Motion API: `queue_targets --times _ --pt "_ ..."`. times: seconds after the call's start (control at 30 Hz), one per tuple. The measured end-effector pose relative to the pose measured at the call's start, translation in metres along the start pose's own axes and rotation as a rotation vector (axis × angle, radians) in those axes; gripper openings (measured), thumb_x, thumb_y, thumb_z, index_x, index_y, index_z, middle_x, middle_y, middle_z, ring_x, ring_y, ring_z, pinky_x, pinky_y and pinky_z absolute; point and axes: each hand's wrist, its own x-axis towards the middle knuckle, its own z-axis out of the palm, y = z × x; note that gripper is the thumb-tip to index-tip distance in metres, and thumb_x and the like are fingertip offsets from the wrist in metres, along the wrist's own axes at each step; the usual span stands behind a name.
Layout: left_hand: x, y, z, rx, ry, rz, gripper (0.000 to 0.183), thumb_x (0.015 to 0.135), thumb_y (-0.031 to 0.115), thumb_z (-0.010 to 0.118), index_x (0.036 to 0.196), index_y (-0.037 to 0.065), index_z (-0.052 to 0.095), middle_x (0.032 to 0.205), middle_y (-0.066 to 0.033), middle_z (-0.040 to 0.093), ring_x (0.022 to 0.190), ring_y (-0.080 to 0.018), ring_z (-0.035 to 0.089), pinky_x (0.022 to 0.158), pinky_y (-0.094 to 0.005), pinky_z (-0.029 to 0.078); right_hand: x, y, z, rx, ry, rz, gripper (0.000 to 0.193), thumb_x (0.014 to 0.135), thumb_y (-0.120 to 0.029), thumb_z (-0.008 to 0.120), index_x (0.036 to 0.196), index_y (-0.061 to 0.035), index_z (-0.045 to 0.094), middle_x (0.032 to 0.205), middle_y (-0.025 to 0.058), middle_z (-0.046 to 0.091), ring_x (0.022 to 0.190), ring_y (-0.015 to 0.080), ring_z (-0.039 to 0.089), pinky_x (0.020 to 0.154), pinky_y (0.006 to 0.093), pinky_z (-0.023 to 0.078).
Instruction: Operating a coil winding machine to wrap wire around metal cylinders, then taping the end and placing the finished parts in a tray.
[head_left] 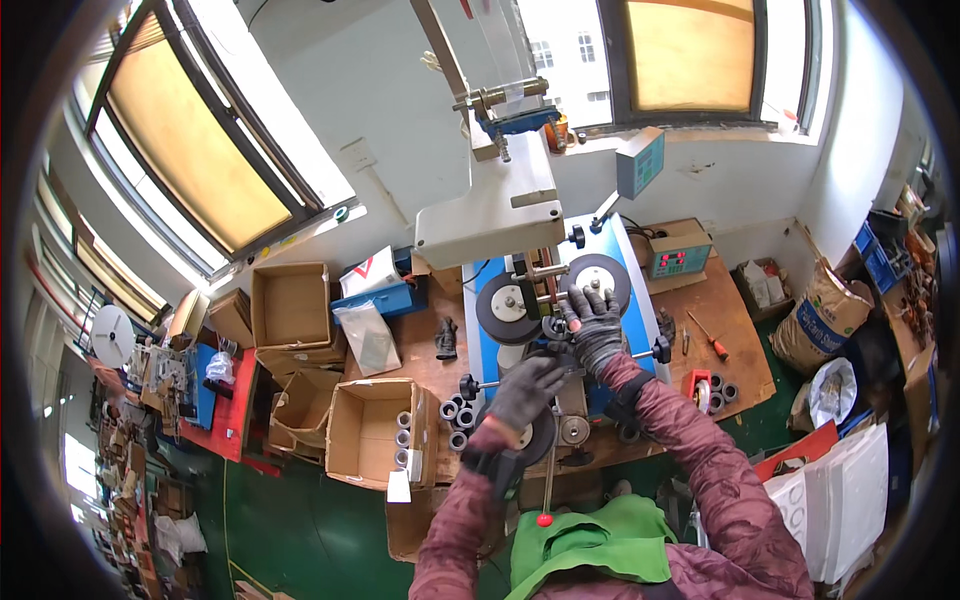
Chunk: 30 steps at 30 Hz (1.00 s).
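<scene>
My right hand, in a dark grey glove with bare skin at the thumb, has its fingers spread over the right black wheel of a bench machine. My left hand, gloved too and slightly blurred, hovers with fingers stretched toward the machine's middle, above the lower black wheel. Nothing shows in either hand. A left black wheel stands across from the right one. Between the wheels, the small metal parts are partly hidden by my hands. A lever with a red knob points toward me.
Grey rings lie left of the machine, beside a cardboard box holding more rings. A control box, a screwdriver and a red holder with rings nearby are on the right. A spare black glove lies on the wooden bench.
</scene>
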Motion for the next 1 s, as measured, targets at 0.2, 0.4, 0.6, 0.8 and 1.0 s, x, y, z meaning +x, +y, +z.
queue_targets --times 0.2,0.4,0.6,0.8,1.0 --pt "0.086 -0.019 0.009 1.025 -0.259 0.234 0.019 0.075 0.019 0.060 0.091 0.009 0.059 0.082 -0.0043 0.063 0.084 -0.0163 0.059 0.074 -0.0291 0.049 -0.003 0.017 0.002 0.012 0.009 0.024 0.056 0.070 -0.047 0.054 0.119 -0.0188 0.050 0.129 0.0092 0.043 0.117 0.0302 0.040 0.099 0.0528 0.022" --pt "0.111 -0.021 -0.020 0.907 -0.176 0.338 0.020 0.076 0.014 0.057 0.095 0.008 0.052 0.091 -0.0049 0.060 0.083 -0.0140 0.057 0.073 -0.0262 0.047 -0.007 0.017 -0.017 0.232 -0.018 -0.037 0.060 0.067 -0.052 0.058 0.115 -0.0161 0.054 0.126 0.0095 0.046 0.118 0.0301 0.039 0.101 0.0493 0.019" --pt "0.048 0.005 0.008 0.062 -0.151 -0.060 0.021 0.081 0.011 0.055 0.099 0.004 0.049 0.103 -0.0094 0.055 0.095 -0.0230 0.055 0.085 -0.0328 0.045 0.000 0.032 -0.026 0.178 -0.074 -0.171 0.048 0.068 -0.031 0.061 0.115 -0.0269 0.055 0.125 0.0061 0.048 0.118 0.0258 0.040 0.100 0.0461 0.022" --pt "-0.077 0.045 -0.019 0.448 0.273 0.556 0.028 0.086 0.013 0.050 0.111 0.000 0.049 0.098 -0.0096 0.058 0.083 -0.0165 0.059 0.073 -0.0266 0.048 0.006 0.050 -0.029 0.156 -0.121 -0.223 0.047 0.071 -0.025 0.057 0.116 -0.0332 0.051 0.123 0.0041 0.049 0.115 0.0239 0.043 0.094 0.0442 0.029" --pt "-0.143 -0.124 -0.125 0.445 0.269 -0.292 0.038 0.084 0.043 0.051 0.098 0.008 0.057 0.073 -0.0008 0.056 0.066 -0.0141 0.052 0.067 -0.0279 0.043 0.010 0.041 -0.032 0.185 -0.061 -0.216 0.044 0.070 -0.024 0.058 0.113 -0.0325 0.054 0.121 0.0036 0.051 0.113 0.0247 0.045 0.092 0.0451 0.030"
